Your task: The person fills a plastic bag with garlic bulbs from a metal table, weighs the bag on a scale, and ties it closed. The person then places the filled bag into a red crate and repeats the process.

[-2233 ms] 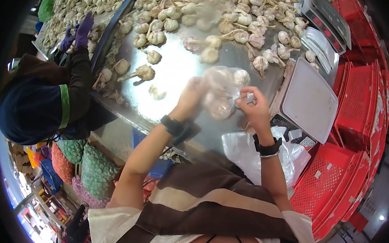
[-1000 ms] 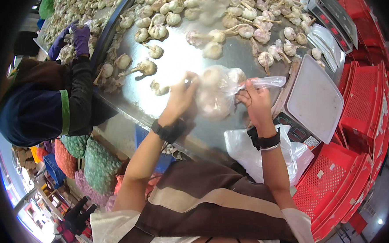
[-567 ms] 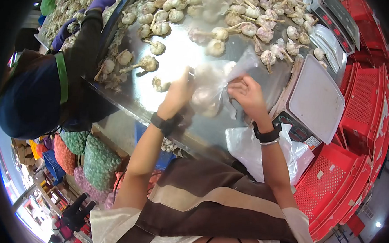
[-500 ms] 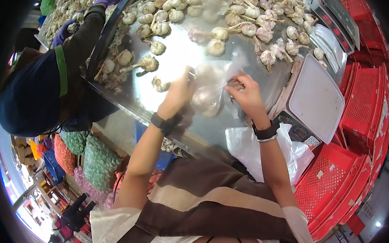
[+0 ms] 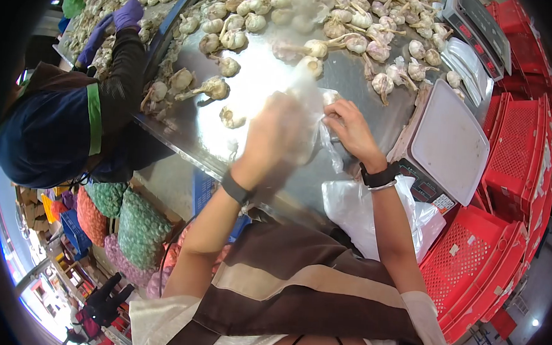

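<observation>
A clear plastic bag (image 5: 304, 127) is held above the metal table, with pale garlic bulbs dimly visible through it. My right hand (image 5: 351, 128) pinches the bag's edge between thumb and fingers, and a twisted strip of plastic hangs below them. My left hand (image 5: 272, 135) is against the bag's left side. Motion smears its fingers, so their grip does not show. Just left of that hand lies a loose garlic bulb (image 5: 231, 117). Farther left, a garlic bulb with a long stalk (image 5: 213, 88) rests on the metal.
Heaped garlic (image 5: 365, 24) covers the table's far side. A weighing scale (image 5: 447, 141) stands at right, a second scale (image 5: 473, 36) beyond it. White plastic bags (image 5: 373, 218) lie by my right forearm. Red crates (image 5: 471, 261) line the right. A co-worker in purple gloves (image 5: 128, 15) is at left.
My left hand has moved right and across the bag, covering more of it. The bag's top has shifted and blurs. The co-worker's gloved hands have moved over the garlic.
</observation>
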`<state>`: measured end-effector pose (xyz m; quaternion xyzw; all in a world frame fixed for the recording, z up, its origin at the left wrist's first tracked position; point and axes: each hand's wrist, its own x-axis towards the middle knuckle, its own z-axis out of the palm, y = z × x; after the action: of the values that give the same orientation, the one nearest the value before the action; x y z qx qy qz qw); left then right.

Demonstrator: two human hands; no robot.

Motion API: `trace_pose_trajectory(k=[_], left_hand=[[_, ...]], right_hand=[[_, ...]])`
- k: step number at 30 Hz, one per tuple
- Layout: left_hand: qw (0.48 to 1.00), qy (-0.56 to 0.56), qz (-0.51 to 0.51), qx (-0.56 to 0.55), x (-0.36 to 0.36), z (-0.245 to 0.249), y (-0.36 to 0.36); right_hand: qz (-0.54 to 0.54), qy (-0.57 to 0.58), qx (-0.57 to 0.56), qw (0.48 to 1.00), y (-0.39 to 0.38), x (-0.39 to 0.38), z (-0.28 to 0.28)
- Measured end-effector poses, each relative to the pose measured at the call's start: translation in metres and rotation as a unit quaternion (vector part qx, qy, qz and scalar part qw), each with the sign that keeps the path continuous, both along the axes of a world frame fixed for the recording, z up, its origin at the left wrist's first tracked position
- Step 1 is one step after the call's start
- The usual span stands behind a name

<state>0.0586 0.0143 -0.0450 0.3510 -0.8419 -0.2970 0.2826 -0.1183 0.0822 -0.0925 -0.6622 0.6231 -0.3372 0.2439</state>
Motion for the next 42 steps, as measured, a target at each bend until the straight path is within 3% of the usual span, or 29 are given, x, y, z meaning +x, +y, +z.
trace_pose_trajectory(k=[1, 2, 9, 11, 14, 18, 21, 23, 26, 30, 32, 36, 38, 39, 41, 42], left_hand=[[0.995, -0.011, -0.08, -0.064, -0.004, 0.004, 0.006], [0.997, -0.022, -0.072, -0.025, -0.009, -0.012, 0.012], [0.991, -0.069, -0.085, -0.074, -0.022, -0.041, 0.009], [0.989, -0.091, -0.095, -0.075, -0.023, -0.04, 0.008], [0.985, -0.116, -0.103, -0.08, -0.024, -0.041, 0.008], [0.981, -0.134, -0.117, -0.074, -0.023, -0.041, 0.005], [0.979, -0.144, -0.132, -0.065, -0.021, -0.04, 0.003], [0.978, -0.141, -0.141, -0.053, -0.021, -0.035, 0.0], [0.981, -0.11, -0.15, -0.05, -0.021, -0.033, -0.001], [0.98, -0.097, -0.15, -0.087, -0.021, -0.037, 0.0], [0.979, -0.094, -0.154, -0.095, -0.024, -0.037, 0.001], [0.978, -0.077, -0.167, -0.102, -0.025, -0.03, 0.001], [0.976, -0.09, -0.18, -0.08, -0.023, -0.033, -0.002], [0.974, -0.101, -0.193, -0.059, -0.023, -0.034, -0.005], [0.97, -0.099, -0.216, -0.044, -0.02, -0.037, -0.009], [0.965, -0.097, -0.24, -0.027, -0.018, -0.037, -0.011]], right_hand=[[-0.018, -0.059, 0.016, 0.998, 0.001, 0.001, -0.004], [-0.036, -0.118, 0.032, 0.992, 0.002, 0.001, -0.006], [-0.079, -0.163, 0.084, 0.98, 0.011, 0.002, -0.006], [-0.016, 0.017, -0.002, 1.0, 0.011, 0.004, 0.0], [0.022, 0.106, -0.071, 0.992, 0.011, 0.003, 0.002], [0.004, 0.097, -0.076, 0.992, 0.012, 0.006, -0.001], [-0.05, 0.052, -0.083, 0.994, 0.013, 0.012, -0.013], [-0.155, -0.138, 0.077, 0.975, 0.014, 0.015, -0.017], [-0.193, -0.212, 0.126, 0.95, 0.011, 0.012, -0.011], [-0.152, -0.207, 0.183, 0.949, 0.012, 0.009, 0.001], [-0.1, 0.04, -0.062, 0.992, 0.015, 0.012, -0.002], [-0.064, 0.123, -0.111, 0.984, 0.017, 0.017, 0.005], [-0.089, 0.002, -0.037, 0.995, 0.016, 0.017, -0.001], [-0.09, 0.001, -0.038, 0.995, 0.017, 0.018, -0.004], [-0.161, -0.155, 0.116, 0.968, 0.018, 0.018, -0.011], [-0.161, -0.154, 0.115, 0.968, 0.018, 0.017, -0.016]])
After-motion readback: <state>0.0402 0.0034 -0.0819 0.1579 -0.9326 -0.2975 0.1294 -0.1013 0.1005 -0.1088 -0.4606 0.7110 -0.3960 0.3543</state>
